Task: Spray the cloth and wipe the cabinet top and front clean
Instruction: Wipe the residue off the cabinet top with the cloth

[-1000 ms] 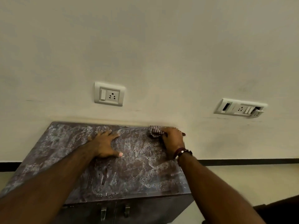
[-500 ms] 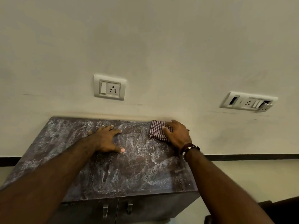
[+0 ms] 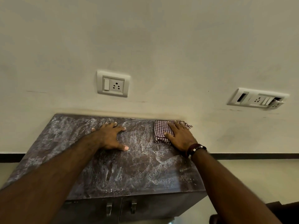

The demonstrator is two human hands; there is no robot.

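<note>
A dark cabinet stands against the wall, its top (image 3: 129,172) streaked with pale smears and dust. Its front (image 3: 145,207) shows two doors with metal handles (image 3: 109,209). A red-and-white checked cloth (image 3: 161,131) lies flat at the top's far right corner, near the wall. My right hand (image 3: 181,136) presses flat on the cloth, fingers spread over it, a dark bracelet on the wrist. My left hand (image 3: 111,136) rests palm down on the cabinet top's middle, fingers apart, holding nothing. No spray bottle is in view.
A white switch-and-socket plate (image 3: 113,84) is on the wall above the cabinet. A second, partly broken plate (image 3: 257,99) is to the right. A black skirting stripe (image 3: 252,156) runs along the wall. A dark object (image 3: 284,212) sits at the bottom right.
The cloth was bunched under my right hand and now lies spread flat at the far right corner. My right hand has shifted right. My left hand has stayed in place.
</note>
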